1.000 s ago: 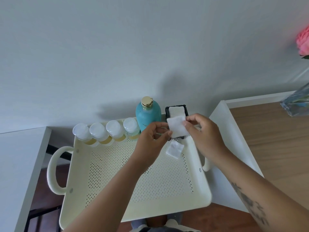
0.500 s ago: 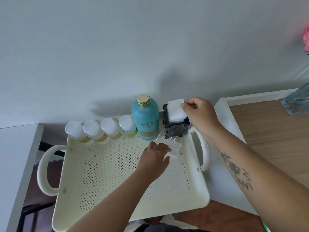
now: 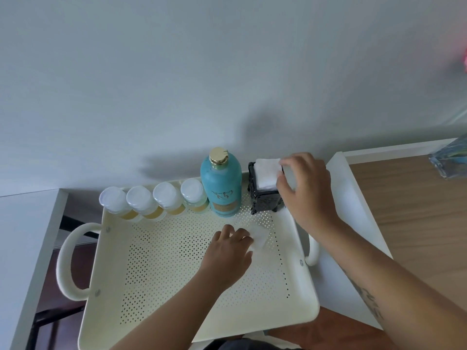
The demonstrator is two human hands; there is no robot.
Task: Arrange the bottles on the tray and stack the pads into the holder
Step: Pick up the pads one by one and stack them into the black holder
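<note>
Pads are going in now. The right hand [image 3: 304,188] is at the top of the black holder [image 3: 264,195], fingertips pinched on the edge of a white pad [image 3: 266,174] that sits half out of the holder's mouth, tilted rather than flat. The holder stands in the tray's [image 3: 177,306] far corner. Just beside the holder stands the teal bottle [image 3: 220,183], and beyond that, away from the holder, a row of four small capped bottles [image 3: 154,199] along the same wall; so the bottle part looks done.

In front of the holder, on the tray floor, lies one loose pad [image 3: 260,237]. The left hand [image 3: 228,251] lies over its near edge, fingers curled down onto it; a full grip cannot be confirmed, since the fingertips are hidden under the knuckles.

Judging from this, the step is seating the upper pad; it likely needs pressing square so it drops level. Then the loose pad must be lifted cleanly off the perforated floor, which may be fiddly.

How many pads are already inside the holder is hidden by its dark walls. The bottle label is too blurred to read.
</note>
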